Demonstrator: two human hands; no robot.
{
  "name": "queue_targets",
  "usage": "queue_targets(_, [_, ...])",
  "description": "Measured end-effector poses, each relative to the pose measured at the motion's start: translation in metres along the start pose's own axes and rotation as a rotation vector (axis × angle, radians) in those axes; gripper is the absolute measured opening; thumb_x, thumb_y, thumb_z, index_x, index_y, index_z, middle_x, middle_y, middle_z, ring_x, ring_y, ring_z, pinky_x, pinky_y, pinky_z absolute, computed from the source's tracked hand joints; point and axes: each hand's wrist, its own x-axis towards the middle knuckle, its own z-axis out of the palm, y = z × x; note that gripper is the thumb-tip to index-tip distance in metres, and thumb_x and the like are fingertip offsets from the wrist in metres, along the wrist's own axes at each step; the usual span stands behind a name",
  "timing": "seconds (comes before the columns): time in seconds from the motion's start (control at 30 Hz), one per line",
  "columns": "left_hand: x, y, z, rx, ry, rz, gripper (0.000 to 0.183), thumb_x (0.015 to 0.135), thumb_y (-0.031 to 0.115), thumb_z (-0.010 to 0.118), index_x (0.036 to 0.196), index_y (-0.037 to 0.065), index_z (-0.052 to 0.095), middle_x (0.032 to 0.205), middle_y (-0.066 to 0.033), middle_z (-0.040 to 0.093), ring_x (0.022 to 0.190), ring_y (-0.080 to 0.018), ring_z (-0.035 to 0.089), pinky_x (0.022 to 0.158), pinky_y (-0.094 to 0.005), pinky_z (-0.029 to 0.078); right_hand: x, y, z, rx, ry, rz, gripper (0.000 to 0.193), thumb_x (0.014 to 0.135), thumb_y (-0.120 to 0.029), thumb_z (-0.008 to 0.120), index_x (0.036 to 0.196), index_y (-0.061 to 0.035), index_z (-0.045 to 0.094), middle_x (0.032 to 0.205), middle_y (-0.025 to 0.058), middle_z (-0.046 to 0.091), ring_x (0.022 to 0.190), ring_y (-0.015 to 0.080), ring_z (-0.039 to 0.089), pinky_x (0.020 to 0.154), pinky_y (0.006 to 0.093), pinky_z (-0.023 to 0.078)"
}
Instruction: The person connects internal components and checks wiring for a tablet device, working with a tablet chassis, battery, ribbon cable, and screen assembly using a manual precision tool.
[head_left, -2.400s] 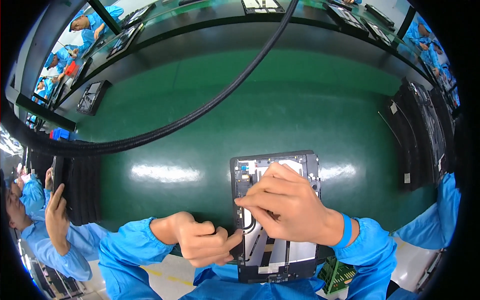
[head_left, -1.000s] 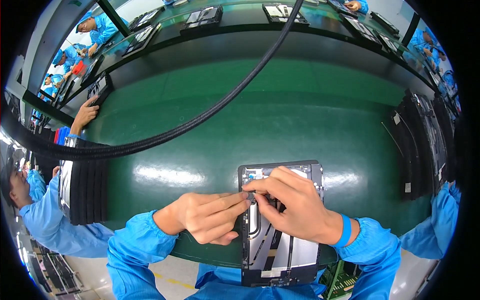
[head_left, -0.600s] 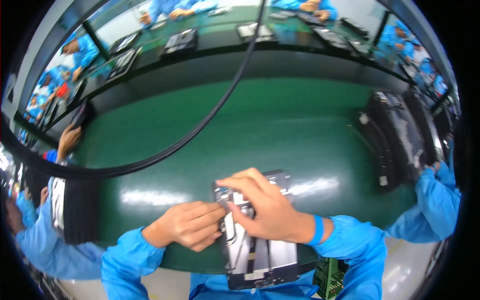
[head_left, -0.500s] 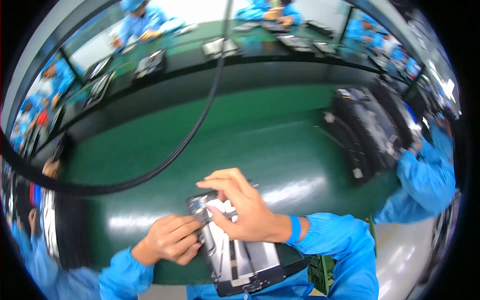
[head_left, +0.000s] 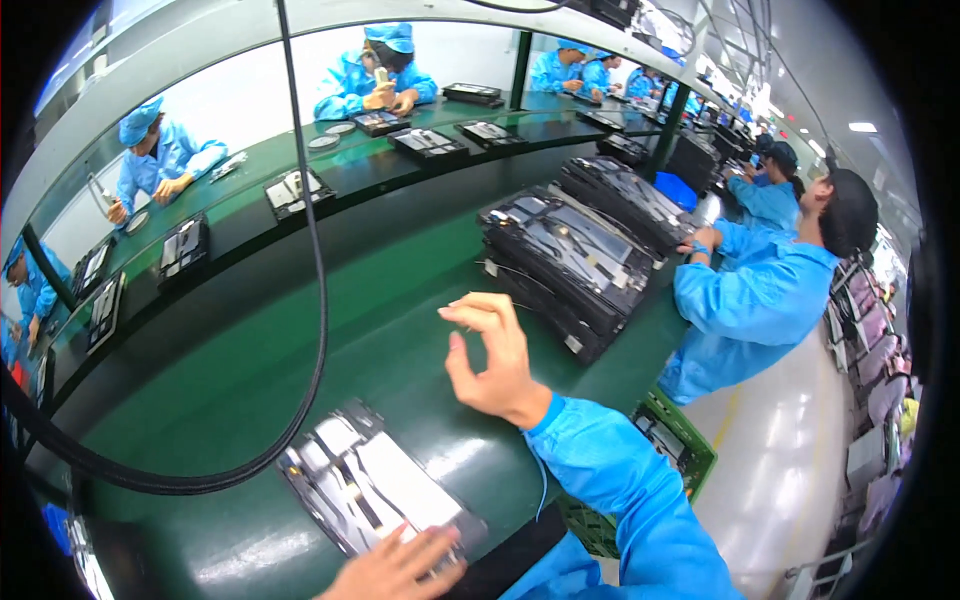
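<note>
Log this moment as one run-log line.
left hand: resting on flat black rectangular device chassis | right hand: raised, empty, fingers curled | surface: green worktable

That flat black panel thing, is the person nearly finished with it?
Hard to say. The flat panel lies open-faced on the green table, inner parts showing, so it isn't closed up. The left hand rests on its near edge. The right hand is lifted off it, fingers curled, apparently holding nothing. No cover is on it yet.
</note>
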Motion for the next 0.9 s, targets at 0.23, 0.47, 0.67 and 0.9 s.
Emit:
queue_targets(0.23, [-0.009,-0.140,-0.028,0.220,0.233,-0.358,0.047,0.069,0.003,0.073,0.115,0.008,0.080,0.146,-0.0259,0.067,0.136,-0.0475,0.062,0.122,-0.0618,0.046,0.052,0.011,-0.140,-0.816,-0.201,0.089,0.053,0.076,-0.019,0.082,0.127,-0.0089,0.070,0.117,0.0160,0.062,0.111,0.0386,0.060,0.099,0.0505,0.050])
queue_targets(0.47, [-0.073,-0.236,-0.030,0.330,0.526,-0.767,0.042,0.089,-0.008,0.060,0.129,0.002,0.070,0.155,-0.0230,0.060,0.144,-0.0466,0.054,0.124,-0.0537,0.042,0.048,0.037,-0.199,-1.134,-0.550,-0.124,0.055,0.083,-0.050,0.087,0.117,-0.0074,0.077,0.091,0.0089,0.069,0.090,0.0303,0.069,0.077,0.0457,0.055])
queue_targets(0.67, [-0.096,-0.218,-0.032,0.331,0.573,-0.794,0.039,0.090,-0.008,0.060,0.126,0.001,0.070,0.150,-0.0227,0.062,0.142,-0.0447,0.055,0.121,-0.0529,0.044,0.073,0.028,-0.191,-1.393,-0.565,-0.145,0.063,0.080,-0.029,0.089,0.132,-0.0069,0.064,0.108,0.0093,0.061,0.103,0.0269,0.066,0.078,0.0419,0.057])
queue_targets(0.9, [-0.071,-0.194,-0.031,0.391,0.644,-0.684,0.038,0.085,-0.008,0.062,0.120,0.001,0.073,0.146,-0.0220,0.065,0.140,-0.0449,0.057,0.120,-0.0540,0.045,0.087,0.011,-0.183,-1.038,-0.506,-0.320,0.041,0.075,-0.017,0.089,0.103,-0.0047,0.061,0.096,0.0127,0.057,0.087,0.0335,0.072,0.068,0.0456,0.057])
